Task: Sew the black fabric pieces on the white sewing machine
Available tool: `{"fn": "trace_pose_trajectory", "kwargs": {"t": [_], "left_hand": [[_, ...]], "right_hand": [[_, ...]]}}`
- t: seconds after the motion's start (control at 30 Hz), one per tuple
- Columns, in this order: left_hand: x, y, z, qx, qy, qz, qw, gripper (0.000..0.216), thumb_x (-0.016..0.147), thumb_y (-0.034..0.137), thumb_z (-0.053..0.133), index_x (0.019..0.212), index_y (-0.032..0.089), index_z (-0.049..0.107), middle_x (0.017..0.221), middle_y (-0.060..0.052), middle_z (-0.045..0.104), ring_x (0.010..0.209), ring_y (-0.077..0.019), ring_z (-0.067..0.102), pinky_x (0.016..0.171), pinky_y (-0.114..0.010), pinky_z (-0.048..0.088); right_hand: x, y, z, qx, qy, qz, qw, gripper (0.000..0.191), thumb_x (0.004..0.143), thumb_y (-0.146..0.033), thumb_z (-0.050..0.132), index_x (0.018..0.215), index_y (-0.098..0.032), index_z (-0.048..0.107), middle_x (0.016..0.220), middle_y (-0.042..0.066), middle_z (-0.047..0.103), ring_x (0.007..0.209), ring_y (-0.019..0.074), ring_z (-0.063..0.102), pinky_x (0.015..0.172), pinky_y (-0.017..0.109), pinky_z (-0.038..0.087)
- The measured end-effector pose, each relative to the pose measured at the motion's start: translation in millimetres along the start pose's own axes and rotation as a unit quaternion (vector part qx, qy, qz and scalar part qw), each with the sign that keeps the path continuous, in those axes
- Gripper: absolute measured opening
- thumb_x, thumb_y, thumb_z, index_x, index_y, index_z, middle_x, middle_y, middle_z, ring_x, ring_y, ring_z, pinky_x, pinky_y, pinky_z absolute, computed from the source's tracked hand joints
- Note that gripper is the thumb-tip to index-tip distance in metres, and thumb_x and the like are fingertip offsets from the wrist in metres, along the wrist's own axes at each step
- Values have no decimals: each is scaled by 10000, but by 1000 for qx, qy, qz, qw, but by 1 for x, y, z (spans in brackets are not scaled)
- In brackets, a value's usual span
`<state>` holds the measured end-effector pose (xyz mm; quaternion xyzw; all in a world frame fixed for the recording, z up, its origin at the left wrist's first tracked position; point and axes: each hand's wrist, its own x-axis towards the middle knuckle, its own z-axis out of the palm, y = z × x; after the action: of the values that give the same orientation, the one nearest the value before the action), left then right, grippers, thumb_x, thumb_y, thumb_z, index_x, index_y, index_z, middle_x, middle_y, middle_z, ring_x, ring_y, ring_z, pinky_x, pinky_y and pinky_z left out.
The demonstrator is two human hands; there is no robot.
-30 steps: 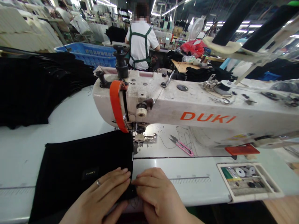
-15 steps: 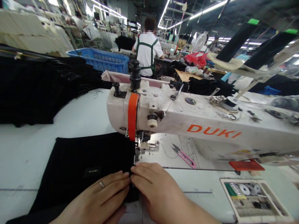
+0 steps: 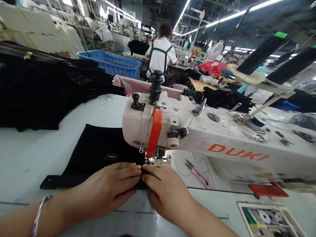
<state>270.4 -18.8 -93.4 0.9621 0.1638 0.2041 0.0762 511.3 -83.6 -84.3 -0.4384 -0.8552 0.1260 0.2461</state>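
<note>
A black fabric piece (image 3: 98,141) with a small label (image 3: 111,156) lies flat on the table left of the sewing machine (image 3: 187,128), its right edge running under the machine head. My left hand (image 3: 108,187), with a ring and a bracelet, rests on the fabric, its fingers pressed together on the near right part. My right hand (image 3: 168,191) pinches the fabric's right edge just in front of the presser foot (image 3: 158,163). The fingertips of both hands meet there. The needle itself is hidden.
Pink thread snips (image 3: 198,174) lie right of the presser foot. A bobbin tray (image 3: 269,217) is set in the table at the near right. Stacked black fabric (image 3: 37,95) covers the far left. Beyond are a blue basket (image 3: 111,62) and a seated person (image 3: 161,54).
The fabric has moved forward under the machine, and its near edge band now shows at the left. Both hands have moved forward with it, closer to the presser foot. The view has shifted slightly.
</note>
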Motion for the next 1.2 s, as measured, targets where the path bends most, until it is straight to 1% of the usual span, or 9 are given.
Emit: {"fn": "trace_pose_trajectory", "kwargs": {"t": [0.27, 0.47, 0.57, 0.67, 0.77, 0.9, 1.03, 1.1, 1.2], "left_hand": [[19, -24, -1, -12, 20, 22, 999, 237, 1052, 186, 520, 1207, 176, 699, 1227, -81, 753, 1154, -203, 704, 1075, -336, 566], [28, -32, 0, 15, 31, 33, 999, 260, 1067, 186, 493, 1171, 144, 727, 1175, -104, 757, 1162, -225, 685, 1165, -380, 509], [23, -41, -2, 0, 33, 24, 999, 251, 1062, 198, 529, 1189, 179, 744, 1175, -81, 772, 1177, -229, 688, 1147, -384, 523], [17, -54, -7, -42, 45, 15, 998, 223, 1054, 213, 574, 1158, 229, 771, 1119, -44, 796, 1104, -188, 722, 1065, -314, 570], [15, -59, -9, -60, 53, 8, 997, 198, 1051, 235, 595, 1109, 236, 783, 1082, -21, 811, 1012, -152, 748, 981, -264, 603], [16, -43, -2, -56, 77, -22, 995, 213, 1064, 242, 569, 1048, 203, 777, 1046, -24, 816, 967, -150, 753, 930, -262, 622], [19, -21, 5, -40, 106, -61, 992, 209, 1059, 211, 554, 1055, 183, 760, 1030, -39, 809, 969, -181, 743, 908, -304, 631], [20, -16, 7, -39, 115, -70, 990, 211, 1058, 207, 548, 1033, 186, 757, 1016, -36, 805, 942, -177, 743, 884, -299, 632], [24, -16, 8, -37, 125, -76, 989, 229, 1059, 205, 534, 1005, 179, 756, 990, -41, 803, 917, -176, 743, 867, -294, 631]], "right_hand": [[6, 4, 6, -37, 9, 62, 997, 435, 829, -51, 574, 1235, -154, 692, 1167, 123, 707, 1065, 314, 599, 946, 469, 547], [6, 6, 14, -67, 32, 80, 994, 405, 884, -79, 549, 1258, -162, 678, 1111, 119, 713, 969, 314, 586, 825, 443, 544], [5, 6, 14, -50, 76, 78, 993, 328, 895, -66, 524, 1164, -156, 690, 1080, 123, 694, 954, 296, 572, 816, 413, 524], [7, 9, 10, -49, 128, 86, 987, 236, 926, -65, 500, 1044, -146, 688, 1000, 114, 673, 928, 278, 561, 805, 392, 500], [11, 15, 6, -111, 126, 99, 981, 170, 970, -122, 532, 896, -168, 678, 872, 87, 662, 847, 269, 555, 747, 386, 465], [12, 17, 7, -157, 119, 109, 974, 258, 983, -225, 632, 727, -194, 639, 700, 54, 627, 754, 255, 562, 701, 372, 436], [8, 9, 13, -55, 126, 33, 990, 89, 989, -144, 615, 971, -171, 698, 952, 83, 734, 915, 249, 635, 827, 369, 501], [6, 6, 17, -13, 120, 8, 993, 152, 1000, -98, 586, 1078, -171, 694, 1073, 93, 754, 1010, 241, 658, 902, 363, 517], [6, 7, 19, 5, 125, 8, 992, 173, 1006, -78, 567, 1083, -164, 696, 1102, 103, 762, 1037, 240, 672, 931, 366, 534]]}}
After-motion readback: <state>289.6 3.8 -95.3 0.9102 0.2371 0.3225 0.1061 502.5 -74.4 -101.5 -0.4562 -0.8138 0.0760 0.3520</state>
